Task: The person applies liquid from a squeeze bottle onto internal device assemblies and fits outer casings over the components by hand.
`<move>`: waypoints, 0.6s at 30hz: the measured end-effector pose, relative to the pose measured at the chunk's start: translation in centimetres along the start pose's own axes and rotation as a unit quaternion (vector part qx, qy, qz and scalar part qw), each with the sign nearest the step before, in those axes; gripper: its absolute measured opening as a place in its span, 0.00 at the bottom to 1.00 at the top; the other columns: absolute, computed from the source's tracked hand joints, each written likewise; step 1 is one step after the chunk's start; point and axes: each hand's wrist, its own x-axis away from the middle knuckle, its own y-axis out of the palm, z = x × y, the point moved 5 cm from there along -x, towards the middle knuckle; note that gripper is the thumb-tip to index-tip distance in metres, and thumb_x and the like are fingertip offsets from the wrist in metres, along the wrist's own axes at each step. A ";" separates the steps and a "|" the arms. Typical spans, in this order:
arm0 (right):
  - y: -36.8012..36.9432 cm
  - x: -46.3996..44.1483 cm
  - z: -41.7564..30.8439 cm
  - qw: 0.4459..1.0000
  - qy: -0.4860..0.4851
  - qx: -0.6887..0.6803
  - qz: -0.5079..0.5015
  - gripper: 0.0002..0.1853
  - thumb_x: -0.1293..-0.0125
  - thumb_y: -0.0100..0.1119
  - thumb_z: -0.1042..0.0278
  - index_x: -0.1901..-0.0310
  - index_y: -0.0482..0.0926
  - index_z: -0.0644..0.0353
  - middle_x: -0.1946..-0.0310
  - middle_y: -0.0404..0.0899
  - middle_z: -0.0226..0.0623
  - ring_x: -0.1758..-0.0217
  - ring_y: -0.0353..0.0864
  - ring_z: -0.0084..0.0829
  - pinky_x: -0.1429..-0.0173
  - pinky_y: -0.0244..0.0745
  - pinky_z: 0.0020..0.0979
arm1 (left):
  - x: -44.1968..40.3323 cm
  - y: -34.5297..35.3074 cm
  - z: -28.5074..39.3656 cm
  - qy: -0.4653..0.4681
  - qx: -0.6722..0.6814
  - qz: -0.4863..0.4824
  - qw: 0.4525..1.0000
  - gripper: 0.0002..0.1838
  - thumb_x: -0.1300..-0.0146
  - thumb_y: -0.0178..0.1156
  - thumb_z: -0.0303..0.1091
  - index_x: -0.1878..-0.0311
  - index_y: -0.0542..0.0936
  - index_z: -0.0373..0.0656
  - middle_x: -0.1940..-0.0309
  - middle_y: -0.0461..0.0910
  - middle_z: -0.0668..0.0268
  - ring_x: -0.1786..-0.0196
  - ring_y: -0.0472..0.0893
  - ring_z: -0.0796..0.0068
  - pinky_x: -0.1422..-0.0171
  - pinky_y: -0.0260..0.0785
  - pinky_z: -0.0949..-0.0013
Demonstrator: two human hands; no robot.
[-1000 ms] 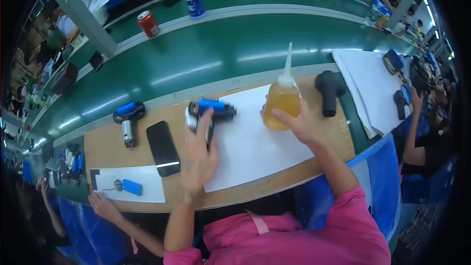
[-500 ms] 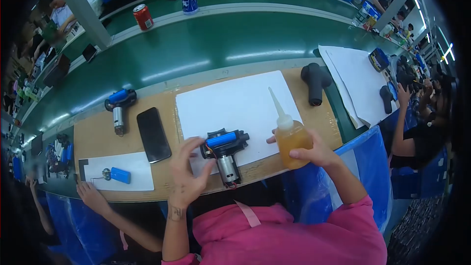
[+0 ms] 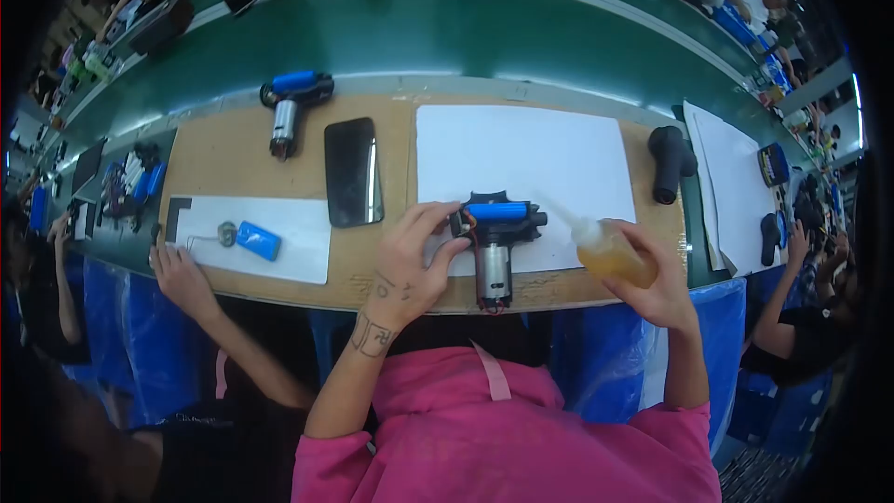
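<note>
My left hand (image 3: 419, 256) pinches the left end of a black tool body (image 3: 495, 242), which carries a blue battery and a silver motor. The body lies at the front edge of a white sheet (image 3: 521, 154), its motor pointing toward me. In my right hand (image 3: 656, 275) is a squeeze bottle (image 3: 615, 253) of amber liquid, tilted with its clear nozzle toward the upper left, above and right of the body. The nozzle tip is faint against the sheet.
A black phone (image 3: 353, 172) and another motor assembly (image 3: 289, 112) lie to the left. A co-worker's hand (image 3: 182, 278) touches a white strip (image 3: 307, 242) bearing a blue battery (image 3: 258, 240). A dark massage-gun-shaped tool (image 3: 669, 165) and papers (image 3: 731, 186) are on the right.
The tool body came toward me from the sheet's upper left. My left hand has closed on its end. The bottle has moved down and tipped over to the left. The camera view has shifted.
</note>
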 end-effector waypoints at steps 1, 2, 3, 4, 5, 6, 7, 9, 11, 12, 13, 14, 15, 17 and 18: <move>-0.2 0.0 -1.1 0.999 -0.027 0.043 0.001 0.34 0.45 0.75 0.73 0.35 0.77 0.62 0.44 0.82 0.43 0.41 0.83 0.39 0.34 0.75 0.38 | 0.0 0.1 -0.1 -0.019 0.006 0.000 1.000 0.22 0.39 0.70 0.22 0.41 0.82 0.36 0.53 0.84 0.55 0.56 0.85 0.65 0.50 0.77 0.66; -0.2 0.1 -2.0 0.995 -0.052 0.085 0.002 0.33 0.46 0.75 0.73 0.36 0.79 0.61 0.45 0.82 0.44 0.42 0.83 0.39 0.35 0.76 0.37 | 0.2 0.1 -0.1 -0.039 0.013 -0.001 0.999 0.20 0.37 0.70 0.25 0.41 0.82 0.36 0.54 0.83 0.55 0.57 0.85 0.63 0.51 0.77 0.65; -0.1 0.1 -2.5 0.989 -0.078 0.128 0.007 0.32 0.47 0.76 0.74 0.37 0.81 0.60 0.46 0.82 0.44 0.44 0.84 0.40 0.35 0.76 0.37 | 0.2 0.1 -0.2 -0.055 0.019 -0.003 0.998 0.19 0.35 0.69 0.29 0.41 0.82 0.36 0.56 0.83 0.55 0.58 0.84 0.60 0.51 0.77 0.65; 0.2 0.1 -2.5 0.989 -0.077 0.126 0.005 0.32 0.47 0.76 0.74 0.37 0.81 0.60 0.46 0.82 0.44 0.44 0.84 0.40 0.35 0.76 0.37 | 0.1 0.0 -0.2 -0.058 0.019 -0.004 0.998 0.19 0.35 0.69 0.29 0.41 0.82 0.36 0.56 0.83 0.55 0.58 0.84 0.60 0.51 0.77 0.65; 0.5 0.2 -2.7 0.985 -0.101 0.139 0.022 0.32 0.49 0.76 0.75 0.38 0.82 0.59 0.47 0.82 0.45 0.45 0.84 0.41 0.37 0.77 0.37 | 0.1 0.0 -0.2 -0.065 0.026 -0.011 0.997 0.19 0.34 0.68 0.30 0.41 0.82 0.36 0.57 0.83 0.54 0.58 0.84 0.61 0.52 0.76 0.65; 0.8 0.2 -2.9 0.980 -0.125 0.151 0.041 0.32 0.51 0.75 0.75 0.39 0.83 0.58 0.49 0.82 0.45 0.47 0.84 0.42 0.39 0.78 0.37 | 0.0 0.1 -0.2 -0.072 0.032 -0.018 0.997 0.18 0.33 0.68 0.31 0.42 0.82 0.36 0.58 0.83 0.54 0.58 0.84 0.61 0.52 0.76 0.65; 1.1 0.4 -3.1 0.974 -0.148 0.164 0.058 0.32 0.53 0.75 0.76 0.40 0.85 0.57 0.50 0.82 0.46 0.48 0.84 0.42 0.40 0.78 0.38 | 0.1 0.2 -0.2 -0.079 0.039 -0.025 0.996 0.18 0.31 0.67 0.32 0.42 0.82 0.35 0.59 0.83 0.54 0.58 0.84 0.61 0.53 0.75 0.65; 1.6 0.5 -3.3 0.962 -0.177 0.196 0.073 0.33 0.54 0.75 0.77 0.40 0.85 0.56 0.51 0.82 0.46 0.50 0.84 0.43 0.43 0.79 0.38 | 0.2 0.3 -0.3 -0.077 0.049 -0.025 0.995 0.18 0.31 0.67 0.32 0.42 0.82 0.35 0.60 0.82 0.55 0.58 0.84 0.62 0.53 0.75 0.65; 2.0 0.7 -3.8 0.930 -0.239 0.259 0.102 0.35 0.58 0.74 0.79 0.41 0.86 0.56 0.53 0.82 0.45 0.52 0.85 0.43 0.48 0.80 0.38 | 0.3 0.3 -0.4 -0.070 0.068 -0.020 0.995 0.17 0.31 0.66 0.31 0.42 0.82 0.35 0.61 0.82 0.55 0.58 0.83 0.63 0.53 0.74 0.66; 2.2 0.7 -3.7 0.931 -0.237 0.257 0.102 0.35 0.58 0.74 0.79 0.41 0.86 0.56 0.53 0.82 0.45 0.52 0.85 0.43 0.48 0.80 0.38 | 0.4 0.2 -0.5 -0.072 0.067 -0.022 0.995 0.17 0.31 0.66 0.31 0.42 0.82 0.35 0.61 0.82 0.55 0.58 0.83 0.63 0.53 0.74 0.66; 2.4 0.7 -3.7 0.922 -0.259 0.272 0.100 0.36 0.59 0.73 0.80 0.41 0.86 0.56 0.53 0.82 0.45 0.53 0.85 0.43 0.49 0.81 0.38 | 0.3 0.2 -0.5 -0.060 0.066 -0.024 0.996 0.17 0.31 0.66 0.31 0.42 0.82 0.35 0.61 0.82 0.56 0.59 0.83 0.63 0.53 0.74 0.66; 2.7 0.7 -3.7 0.911 -0.280 0.286 0.097 0.37 0.61 0.72 0.80 0.40 0.86 0.55 0.53 0.82 0.45 0.54 0.85 0.44 0.51 0.81 0.38 | 0.3 0.1 -0.4 -0.048 0.065 -0.024 0.996 0.17 0.31 0.66 0.31 0.41 0.82 0.35 0.61 0.81 0.56 0.59 0.83 0.63 0.53 0.74 0.66; 2.9 0.8 -3.8 0.900 -0.302 0.299 0.093 0.38 0.62 0.71 0.81 0.40 0.86 0.55 0.54 0.82 0.45 0.55 0.85 0.44 0.52 0.81 0.37 | 0.4 0.0 -0.3 -0.037 0.065 -0.024 0.997 0.18 0.31 0.66 0.31 0.41 0.82 0.35 0.61 0.81 0.56 0.59 0.82 0.64 0.53 0.74 0.66; 3.1 0.6 -3.8 0.891 -0.315 0.311 0.099 0.39 0.63 0.72 0.80 0.40 0.86 0.54 0.55 0.82 0.44 0.56 0.84 0.44 0.54 0.82 0.37 | 0.4 -0.1 -0.3 -0.042 0.064 -0.026 0.997 0.18 0.31 0.66 0.31 0.41 0.82 0.35 0.61 0.81 0.56 0.59 0.82 0.64 0.53 0.74 0.66; 3.2 0.6 -3.9 0.882 -0.327 0.323 0.107 0.40 0.64 0.73 0.79 0.39 0.86 0.53 0.56 0.81 0.43 0.57 0.84 0.43 0.55 0.82 0.37 | 0.3 -0.1 -0.3 -0.045 0.065 -0.029 0.996 0.18 0.31 0.66 0.31 0.41 0.82 0.35 0.62 0.81 0.56 0.60 0.82 0.64 0.53 0.74 0.66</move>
